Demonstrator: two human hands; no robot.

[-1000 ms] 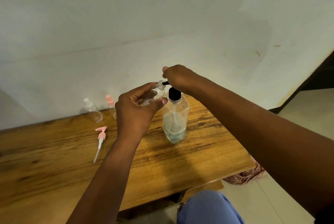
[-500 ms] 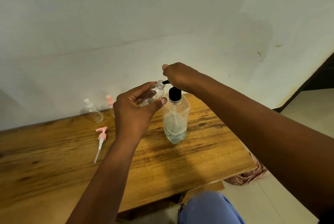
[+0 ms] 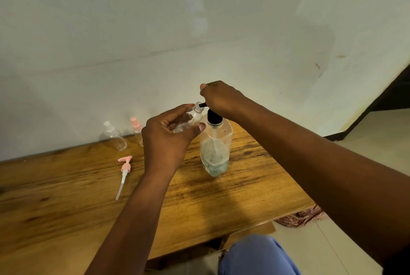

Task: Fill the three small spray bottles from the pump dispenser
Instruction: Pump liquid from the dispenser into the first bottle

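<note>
My left hand (image 3: 165,139) grips a small clear spray bottle (image 3: 190,118), tilted, its open neck right at the black nozzle of the pump dispenser (image 3: 216,148). That dispenser is a clear bottle with a black collar and a little bluish liquid at the bottom; it stands on the wooden table (image 3: 66,197). My right hand (image 3: 218,97) rests closed on top of the pump head, hiding most of it. A second small clear bottle (image 3: 114,136) with a clear cap and a third bottle (image 3: 137,129) with a pink cap stand at the wall. A loose pink spray top (image 3: 124,170) with its tube lies on the table.
The table backs onto a white wall (image 3: 199,30). Its right edge ends above a tiled floor (image 3: 366,164), where a crumpled reddish cloth (image 3: 301,218) lies. My knee in blue fabric (image 3: 257,257) shows under the table's front edge.
My right hand has risen slightly on the pump head. My left hand keeps the small bottle at the nozzle.
</note>
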